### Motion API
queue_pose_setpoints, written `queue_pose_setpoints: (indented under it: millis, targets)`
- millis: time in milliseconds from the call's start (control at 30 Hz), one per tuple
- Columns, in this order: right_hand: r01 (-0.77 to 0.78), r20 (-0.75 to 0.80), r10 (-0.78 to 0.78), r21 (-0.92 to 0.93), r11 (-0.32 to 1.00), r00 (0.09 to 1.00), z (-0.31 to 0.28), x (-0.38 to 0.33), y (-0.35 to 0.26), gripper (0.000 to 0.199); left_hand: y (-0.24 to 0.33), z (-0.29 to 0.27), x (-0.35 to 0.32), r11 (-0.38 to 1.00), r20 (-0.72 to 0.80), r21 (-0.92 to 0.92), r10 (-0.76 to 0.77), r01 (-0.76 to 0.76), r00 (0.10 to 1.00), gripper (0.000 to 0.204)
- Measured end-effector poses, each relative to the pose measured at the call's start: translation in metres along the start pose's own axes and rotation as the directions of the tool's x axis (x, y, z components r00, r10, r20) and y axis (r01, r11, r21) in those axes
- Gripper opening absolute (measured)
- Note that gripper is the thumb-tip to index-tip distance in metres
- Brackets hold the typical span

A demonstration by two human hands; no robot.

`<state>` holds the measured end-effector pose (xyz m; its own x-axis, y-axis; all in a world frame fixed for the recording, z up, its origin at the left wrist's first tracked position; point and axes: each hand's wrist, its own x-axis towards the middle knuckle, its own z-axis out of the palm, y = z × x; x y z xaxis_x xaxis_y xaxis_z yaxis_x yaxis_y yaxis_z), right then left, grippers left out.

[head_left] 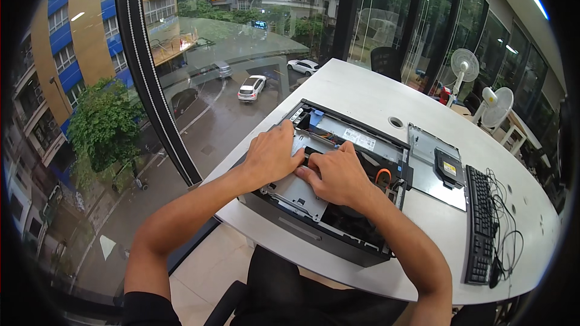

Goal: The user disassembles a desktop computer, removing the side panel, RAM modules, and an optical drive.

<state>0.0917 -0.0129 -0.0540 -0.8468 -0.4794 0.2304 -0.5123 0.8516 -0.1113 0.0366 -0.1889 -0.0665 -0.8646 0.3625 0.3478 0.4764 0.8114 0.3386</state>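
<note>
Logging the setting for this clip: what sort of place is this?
Probably an upper-floor office: a long white desk beside floor-to-ceiling windows over a street, a black keyboard, and standing fans. Both hands, left hand and right hand, rest on an opened desktop computer.

Open desktop computer case – lid off, flat on white desk – metal drive bracket inside

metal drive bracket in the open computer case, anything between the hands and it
Nothing visible. The left hand and right hand both rest directly on the metal drive bracket inside the open computer case.
</note>
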Motion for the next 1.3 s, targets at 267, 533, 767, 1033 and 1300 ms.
queue_pose_setpoints:
  millis: [267, 533, 767, 1033, 1300]
  targets:
    - [0.019, -0.454, 0.140, 0.327, 0.945, 0.880, -0.006, 0.003, 0.030, 0.013, -0.008, 0.008, -0.002, 0.991, -0.036, -0.124, 0.047, -0.052, 0.998, 0.047]
    - [-0.181, 0.041, 0.184, 0.491, 0.852, 0.982, -0.017, 0.012, 0.081, 0.032, -0.002, 0.004, -0.005, 0.992, -0.016, -0.125, 0.016, -0.017, 1.000, 0.044]
    - [-0.305, 0.239, 0.232, 0.339, 0.890, 0.943, -0.037, 0.013, 0.056, 0.050, -0.005, 0.003, -0.005, 0.989, 0.005, -0.148, -0.003, 0.004, 1.000, 0.045]
    - [-0.062, -0.096, 0.138, 0.552, 0.831, 0.986, 0.000, 0.020, 0.098, 0.025, -0.006, 0.002, -0.006, 0.995, 0.002, -0.102, -0.003, 0.004, 1.000, 0.045]
    - [-0.039, 0.004, 0.043, 0.504, 0.863, 0.999, 0.000, 0.029, 0.113, 0.037, -0.005, 0.001, -0.010, 0.996, -0.013, -0.090, -0.013, 0.012, 1.000, 0.038]
